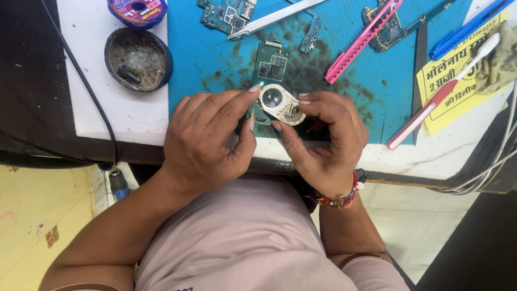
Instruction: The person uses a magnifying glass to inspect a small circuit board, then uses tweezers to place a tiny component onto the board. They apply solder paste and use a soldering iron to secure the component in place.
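Note:
My left hand (207, 137) and my right hand (323, 137) together pinch a small cream-coloured part (281, 104) with a round clear lens and a metal disc, just above the near edge of a stained blue work mat (215, 59). My left index finger and thumb grip its left end. My right thumb and index finger grip its right end. A green circuit board (272, 63) lies on the mat right behind the part. A beaded bracelet (342, 198) circles my right wrist.
A dark round tin (138, 58) and a purple wire spool (137, 9) sit on the white tabletop at left. Tweezers (274, 17), more circuit boards (225, 15), a pink cutter (362, 39), a red-and-white toothbrush (439, 97), a yellow paper (458, 75) and cables (493, 167) lie around.

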